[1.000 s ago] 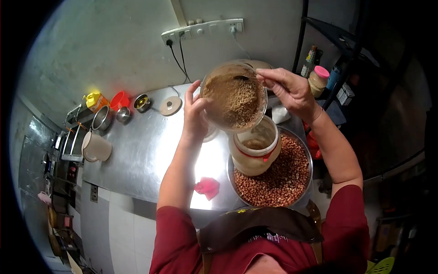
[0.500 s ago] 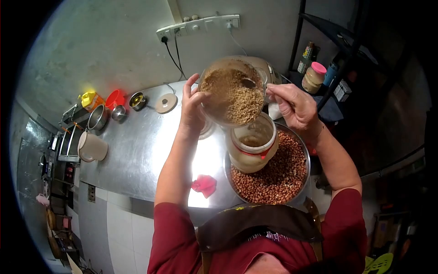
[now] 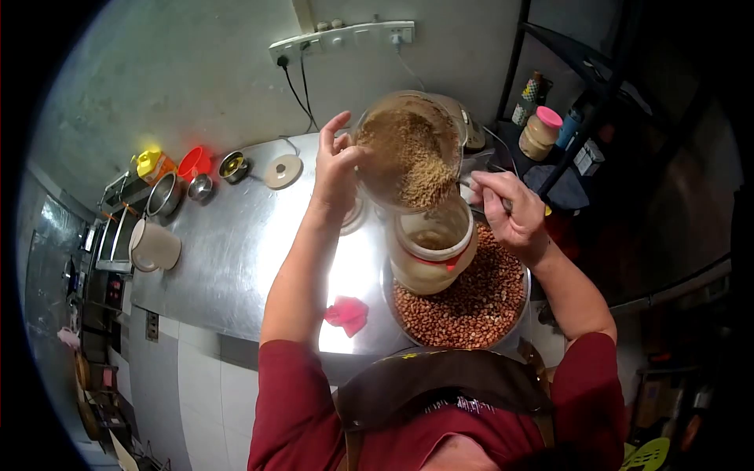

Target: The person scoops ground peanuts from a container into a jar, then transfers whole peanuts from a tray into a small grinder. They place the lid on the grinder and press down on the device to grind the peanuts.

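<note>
Just above the plastic jar standing among peanuts on the steel counter by the grey wall, the left hand grips a tilted powder container, the right hand a spoon.

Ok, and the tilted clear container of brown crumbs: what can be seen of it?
The clear container is round and see-through, plastic or glass by its look, with coarse brown crumbs heaped toward its lower rim. It is tipped steeply above the open cream jar. The left hand grips its left side; the right hand holds a thin metal utensil at its lower right edge.
</note>
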The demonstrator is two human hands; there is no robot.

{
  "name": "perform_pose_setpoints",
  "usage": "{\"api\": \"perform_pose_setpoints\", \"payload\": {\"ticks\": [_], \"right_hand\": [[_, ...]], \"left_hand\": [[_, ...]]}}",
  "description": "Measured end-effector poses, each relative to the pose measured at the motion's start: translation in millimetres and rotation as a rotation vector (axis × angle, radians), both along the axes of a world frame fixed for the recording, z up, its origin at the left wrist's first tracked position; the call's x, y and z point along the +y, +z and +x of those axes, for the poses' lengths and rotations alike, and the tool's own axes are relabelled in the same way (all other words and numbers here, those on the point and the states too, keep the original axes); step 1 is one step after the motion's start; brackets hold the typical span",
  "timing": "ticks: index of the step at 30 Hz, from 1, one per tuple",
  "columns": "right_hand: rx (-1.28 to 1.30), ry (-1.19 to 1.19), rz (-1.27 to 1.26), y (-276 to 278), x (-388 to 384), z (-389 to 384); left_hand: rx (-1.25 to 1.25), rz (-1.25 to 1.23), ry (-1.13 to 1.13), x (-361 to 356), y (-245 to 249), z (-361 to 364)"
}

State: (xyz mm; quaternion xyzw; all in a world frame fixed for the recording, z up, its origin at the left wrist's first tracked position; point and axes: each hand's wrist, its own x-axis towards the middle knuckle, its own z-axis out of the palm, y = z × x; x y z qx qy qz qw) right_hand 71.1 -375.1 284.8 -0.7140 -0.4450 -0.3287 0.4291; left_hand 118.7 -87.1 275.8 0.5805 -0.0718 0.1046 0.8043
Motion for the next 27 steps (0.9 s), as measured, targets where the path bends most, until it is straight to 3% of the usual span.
{"api": "perform_pose_setpoints", "payload": {"ticks": [7,13,20,27], "right_hand": [[-0.162,0.053,-0.109,15.9,-6.0,-7.6],[-0.305,0.002,-0.16,32.7,-2.2,34.0],[0.258,0.023,0.143,-15.4,0.6,31.2],[0.099,0.035,-0.003,3.7,-6.0,-6.2]], "left_hand": [[-0.013,-0.063,-0.012,-2.3,2.5,1.0],[-0.019,-0.052,-0.034,-4.9,9.5,-4.0],[-0.021,-0.011,-0.035,-0.3,5.9,0.5],[0.004,0.069,-0.027,-7.1,15.0,-7.0]]}}
